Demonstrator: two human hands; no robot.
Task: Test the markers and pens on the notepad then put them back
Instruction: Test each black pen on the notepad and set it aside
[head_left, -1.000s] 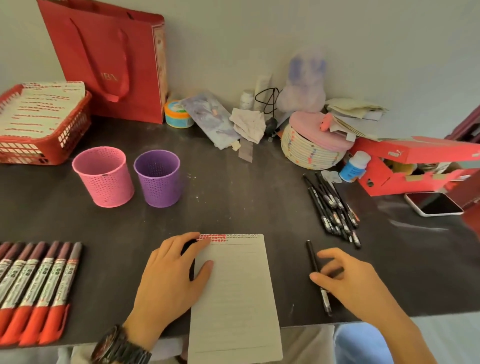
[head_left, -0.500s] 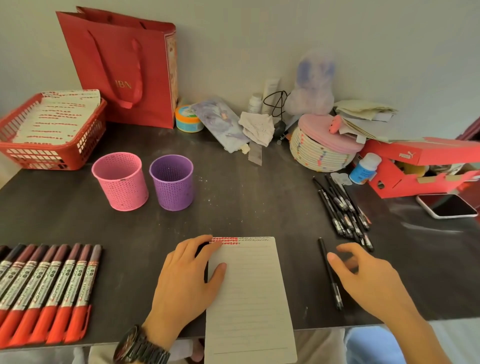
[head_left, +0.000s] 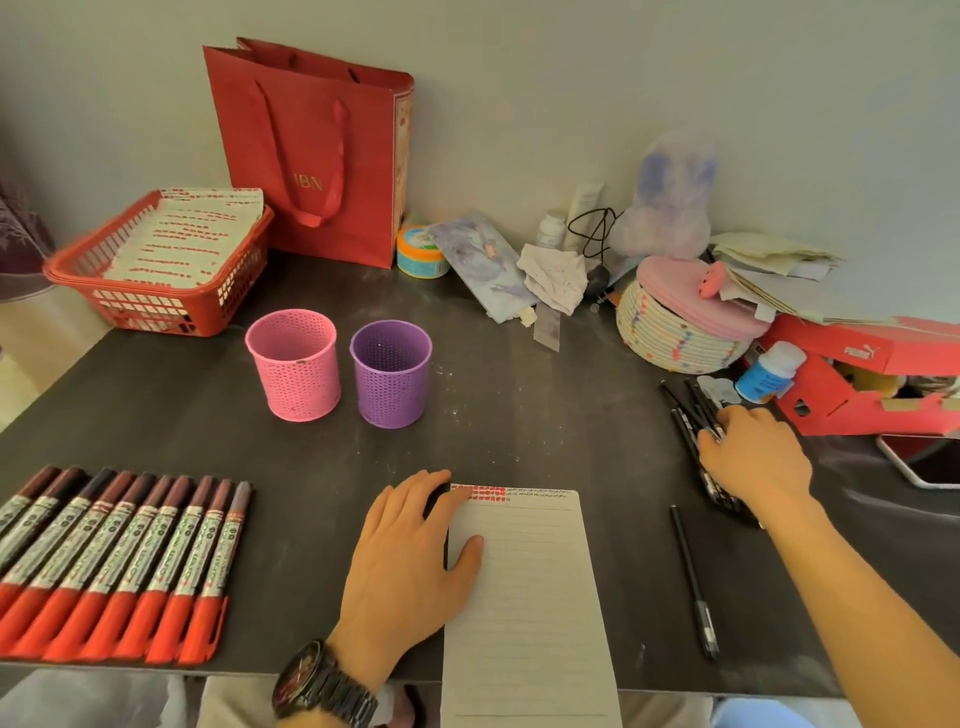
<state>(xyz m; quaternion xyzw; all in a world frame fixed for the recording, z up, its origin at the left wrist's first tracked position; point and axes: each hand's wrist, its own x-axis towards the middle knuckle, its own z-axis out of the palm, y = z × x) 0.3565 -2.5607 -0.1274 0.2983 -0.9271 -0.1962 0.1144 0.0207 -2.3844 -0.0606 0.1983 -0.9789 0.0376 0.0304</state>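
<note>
Reaching off the lone pen (head_left: 693, 577), right hand (head_left: 753, 457) now covers the pen pile (head_left: 685, 410), grip unclear; left hand (head_left: 410, 561) flat, pinning notepad (head_left: 530, 597). Next pen likely.

Red bag (head_left: 311, 156), basket (head_left: 156, 306), shoebox (head_left: 831, 402).

The dark table (head_left: 519, 415) carries a row of red-capped markers (head_left: 119, 561) at lower left. A lined notepad (head_left: 530, 597) at bottom centre overhangs the near edge, with a single black pen (head_left: 693, 577) near its right. A pink cup (head_left: 293, 371) and a purple cup (head_left: 390, 371) stand side by side at centre left. A bundle of black pens (head_left: 680, 410) lies at right, and a red basket (head_left: 156, 306) sits at upper left.
</note>
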